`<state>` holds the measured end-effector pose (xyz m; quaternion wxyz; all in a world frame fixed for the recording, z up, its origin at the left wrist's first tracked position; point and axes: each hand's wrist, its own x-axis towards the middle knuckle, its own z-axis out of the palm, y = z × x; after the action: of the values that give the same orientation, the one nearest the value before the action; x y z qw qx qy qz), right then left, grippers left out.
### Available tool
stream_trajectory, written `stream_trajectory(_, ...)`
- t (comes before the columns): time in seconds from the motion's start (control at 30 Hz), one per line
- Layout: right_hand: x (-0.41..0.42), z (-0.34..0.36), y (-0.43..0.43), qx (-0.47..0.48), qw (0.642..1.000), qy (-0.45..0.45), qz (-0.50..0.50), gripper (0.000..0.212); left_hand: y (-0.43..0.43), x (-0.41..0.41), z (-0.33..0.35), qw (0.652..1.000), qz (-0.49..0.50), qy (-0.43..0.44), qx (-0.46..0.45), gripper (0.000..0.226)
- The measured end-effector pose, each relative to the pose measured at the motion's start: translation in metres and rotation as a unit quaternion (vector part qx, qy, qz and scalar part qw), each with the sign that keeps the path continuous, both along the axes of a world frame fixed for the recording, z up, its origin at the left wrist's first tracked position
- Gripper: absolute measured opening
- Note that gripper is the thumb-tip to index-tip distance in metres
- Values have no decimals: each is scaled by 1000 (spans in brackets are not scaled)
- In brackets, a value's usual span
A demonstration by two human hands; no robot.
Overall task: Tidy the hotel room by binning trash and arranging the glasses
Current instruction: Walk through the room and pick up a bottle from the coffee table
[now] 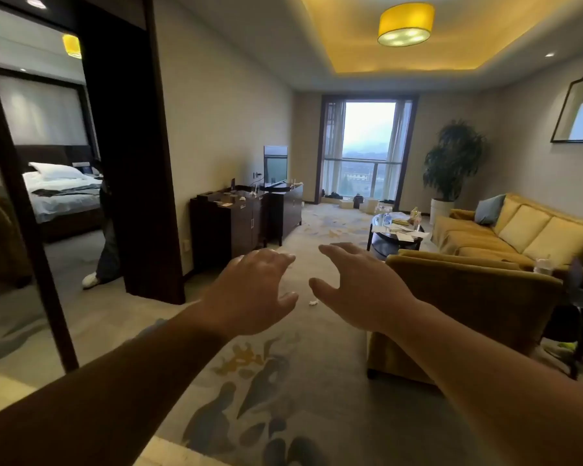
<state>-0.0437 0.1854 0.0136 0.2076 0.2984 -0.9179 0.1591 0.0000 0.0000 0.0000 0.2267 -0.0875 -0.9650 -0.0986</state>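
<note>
Nothing looks tidied yet, I judge: a crumpled scrap (313,302) lies on the carpet between my hands, papers cover the round table (396,237) beyond my right hand (360,287), and glasses (253,189) stand on the cabinet past my left hand (253,290). Both arms reach forward, palms down, fingers spread, holding nothing.

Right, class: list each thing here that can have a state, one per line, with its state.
Left hand: open, empty.
Right hand: open, empty.
Ceiling lamp: lit.
TV: off.
Coffee table: cluttered with papers.
Carpet: littered with scraps.
Bed: unmade.
</note>
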Motion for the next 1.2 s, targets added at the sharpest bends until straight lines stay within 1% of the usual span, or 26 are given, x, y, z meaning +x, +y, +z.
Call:
stream_trajectory(0.1, -23, -8, -26, -9, 1000, 14, 18, 67, -29, -23, -9, 1000, -7, 9, 2, 68)
stream_trajectory(0.17, -44, -13, -47, -7, 1000, 8, 21, 66, -55, -45, -12, 1000, -4, -2, 8, 69)
stream_trajectory(0.4, -129, -7, -129, -16, 1000, 12, 16, 66, -135, -139, -11, 1000, -13, 2, 21, 69)
stream_trajectory(0.6, -205, -11, -179, 0, 1000, 4, 15, 65, -184, -218, -18, 1000, -13, 1, 16, 70)
stream_trajectory(0.8, -306, -19, -208, 2, 1000, -7, 11, 67, -212, -315, -25, 1000, 2, 8, 11, 75)
stream_trajectory(0.9, -367, -21, -220, 0, 1000, 2, 16, 68, -223, -369, -25, 1000, 14, 18, 6, 77)
stream_trajectory(1.07, -474, -12, -242, -9, 999, -9, 36, 74, -245, -463, -13, 999, 38, 13, 15, 78)
stream_trajectory(1.2, -542, -16, -261, -18, 998, -24, 47, 73, -265, -524, -11, 998, 58, 3, 23, 78)
